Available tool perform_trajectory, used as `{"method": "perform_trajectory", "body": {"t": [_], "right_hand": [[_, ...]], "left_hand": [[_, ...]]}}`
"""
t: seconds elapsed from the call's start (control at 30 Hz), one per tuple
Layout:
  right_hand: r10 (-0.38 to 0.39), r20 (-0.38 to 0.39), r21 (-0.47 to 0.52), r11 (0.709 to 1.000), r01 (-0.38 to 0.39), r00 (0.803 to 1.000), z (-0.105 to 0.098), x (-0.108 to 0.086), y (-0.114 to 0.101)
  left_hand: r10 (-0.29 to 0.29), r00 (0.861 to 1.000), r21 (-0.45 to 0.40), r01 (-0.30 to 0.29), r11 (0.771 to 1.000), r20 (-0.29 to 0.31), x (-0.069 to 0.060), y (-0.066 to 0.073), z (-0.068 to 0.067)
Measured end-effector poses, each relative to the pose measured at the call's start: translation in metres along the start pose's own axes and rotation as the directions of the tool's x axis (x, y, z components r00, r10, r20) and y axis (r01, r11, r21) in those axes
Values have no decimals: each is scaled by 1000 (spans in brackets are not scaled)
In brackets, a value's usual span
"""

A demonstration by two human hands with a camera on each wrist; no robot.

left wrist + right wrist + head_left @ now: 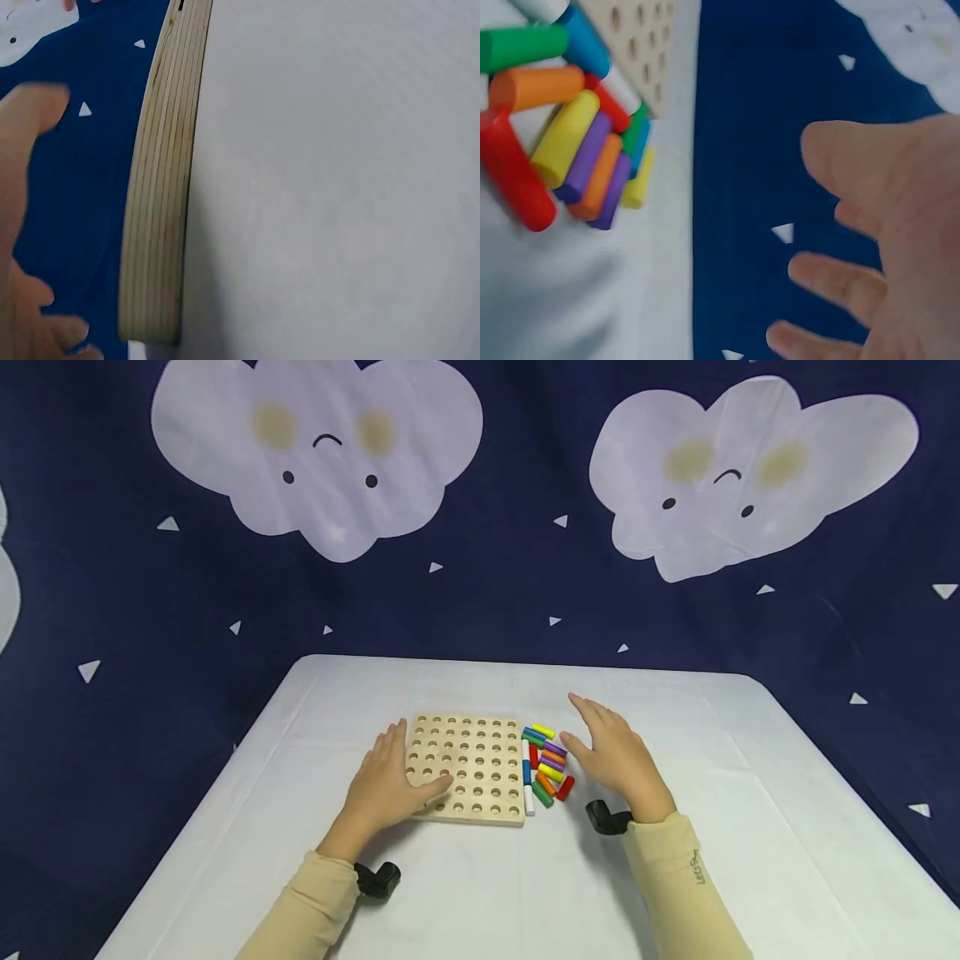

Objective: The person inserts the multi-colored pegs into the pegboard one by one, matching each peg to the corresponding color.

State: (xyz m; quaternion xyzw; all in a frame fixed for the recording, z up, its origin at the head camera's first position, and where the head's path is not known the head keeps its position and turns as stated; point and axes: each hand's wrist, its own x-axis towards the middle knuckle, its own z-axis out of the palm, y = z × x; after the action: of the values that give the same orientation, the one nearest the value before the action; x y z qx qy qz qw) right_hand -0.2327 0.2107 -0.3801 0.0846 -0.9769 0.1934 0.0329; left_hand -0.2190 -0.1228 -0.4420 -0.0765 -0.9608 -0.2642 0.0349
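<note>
A square wooden pegboard [480,768] with rows of round holes lies on the white table. At its left edge is my left hand [386,785], fingers spread and the thumb over the board; whether it touches the wood I cannot tell. Along the board's right side lies a loose pile of coloured pegs [577,161]: red, orange, yellow, green, blue, purple and white. To the right of the pile hovers my right hand [615,756], its thumb and fingers apart, holding nothing. The left wrist view shows the board's layered side edge [161,180] near the left fingers.
The white table [480,893] has rounded far corners. Behind it hangs a dark blue cloth [495,602] with white clouds and small triangles. Each wrist carries a black camera mount, one [378,881] on the left and one [606,818] on the right.
</note>
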Motion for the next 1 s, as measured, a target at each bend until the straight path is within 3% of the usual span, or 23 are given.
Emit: {"method": "perform_trajectory", "body": {"t": [0.2,0.4,0.5,0.73,1.0], "right_hand": [[-63,95,59,997,58,994,14,34,7],[-66,200,-32,997,74,978,29,68,10],[-64,226,-74,994,83,972,32,78,10],[-34,276,-63,997,53,961,35,87,6],[-14,317,-129,990,57,948,44,94,13]], "left_hand": [[-12,990,-103,26,994,140,-2,-12,1],[5,979,-96,16,995,206,-6,-17,7],[8,981,-99,11,995,196,-9,-17,10],[6,990,-96,8,995,141,-12,-15,14],[4,992,-100,9,995,129,-12,-16,15]]}}
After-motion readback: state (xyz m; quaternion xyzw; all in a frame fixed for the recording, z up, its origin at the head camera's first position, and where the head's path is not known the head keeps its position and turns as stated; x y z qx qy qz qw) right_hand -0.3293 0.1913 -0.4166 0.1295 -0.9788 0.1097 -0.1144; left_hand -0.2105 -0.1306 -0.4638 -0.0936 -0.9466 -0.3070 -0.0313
